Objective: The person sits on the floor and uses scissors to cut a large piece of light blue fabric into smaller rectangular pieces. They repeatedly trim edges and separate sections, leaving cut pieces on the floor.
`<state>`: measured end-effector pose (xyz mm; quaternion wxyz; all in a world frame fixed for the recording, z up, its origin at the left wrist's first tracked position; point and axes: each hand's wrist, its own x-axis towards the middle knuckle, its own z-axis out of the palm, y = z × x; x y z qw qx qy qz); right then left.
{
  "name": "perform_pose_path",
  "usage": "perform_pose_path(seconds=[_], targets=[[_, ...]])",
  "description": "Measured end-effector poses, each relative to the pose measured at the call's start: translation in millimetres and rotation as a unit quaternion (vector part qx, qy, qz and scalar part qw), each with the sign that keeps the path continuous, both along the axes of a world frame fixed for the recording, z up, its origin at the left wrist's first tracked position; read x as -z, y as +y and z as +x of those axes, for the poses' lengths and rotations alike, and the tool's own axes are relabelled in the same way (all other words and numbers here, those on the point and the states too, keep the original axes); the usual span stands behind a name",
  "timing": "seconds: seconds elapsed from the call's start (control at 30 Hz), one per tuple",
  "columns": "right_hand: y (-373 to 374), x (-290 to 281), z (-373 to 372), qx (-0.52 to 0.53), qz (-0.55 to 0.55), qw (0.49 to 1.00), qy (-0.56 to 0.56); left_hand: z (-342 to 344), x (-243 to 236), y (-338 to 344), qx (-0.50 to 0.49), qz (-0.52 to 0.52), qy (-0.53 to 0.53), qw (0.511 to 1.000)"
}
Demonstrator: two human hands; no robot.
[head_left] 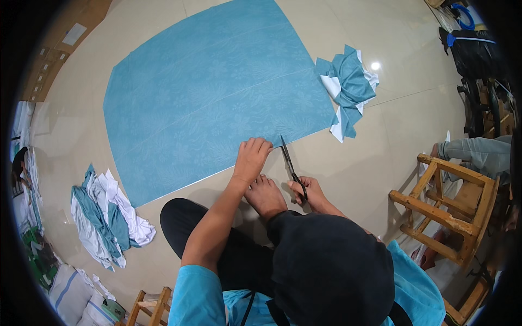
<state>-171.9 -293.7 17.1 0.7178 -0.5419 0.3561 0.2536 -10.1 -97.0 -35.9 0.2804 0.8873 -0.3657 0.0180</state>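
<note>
Could cut crookedly or nick the left hand (252, 159), by crowding the blades (284, 146) or letting the blue cloth (212, 103) on the floor (364, 157) slip, while gripping scissors (291, 165) in the right hand (312, 194) and pressing, perhaps pinching, the near edge with bunched left fingers (263, 143).

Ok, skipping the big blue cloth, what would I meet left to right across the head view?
Crumpled teal-and-white cloth pile, left hand, black-handled scissors, smaller teal-and-white cloth bundle, wooden stool at right.
</note>
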Motion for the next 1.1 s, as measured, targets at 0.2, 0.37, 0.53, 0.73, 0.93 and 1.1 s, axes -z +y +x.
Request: perform_pose_path(seconds=[0.2, 0.37, 0.53, 0.73, 0.93, 1.1], targets=[[1.3, -4.2, 6.4, 0.000, -0.035, 0.999, 0.005, -0.4, 0.0, 0.2, -0.004, -0.002, 0.003, 1.000], [0.2, -2.4, 7.1, -0.009, -0.053, 0.998, 0.008, -1.1, -0.1, 0.3, -0.005, -0.011, -0.002, 1.000], [-0.9, 0.5, 5.8, -0.014, -0.058, 0.998, 0.018, -0.7, 1.5, 0.0, -0.004, -0.003, 0.006, 1.000], [0.2, -0.6, 8.2, -0.011, -0.058, 0.998, 0.009, -0.3, 1.5, -1.2, -0.006, -0.014, -0.007, 1.000], [-0.5, -1.4, 9.6, -0.010, -0.055, 0.998, 0.004, -0.3, 0.6, -0.8, -0.004, -0.004, -0.004, 1.000], [-0.1, -0.1, 10.1, -0.012, -0.065, 0.998, 0.004, -0.4, 1.1, -0.4, -0.002, -0.002, 0.000, 1.000]])
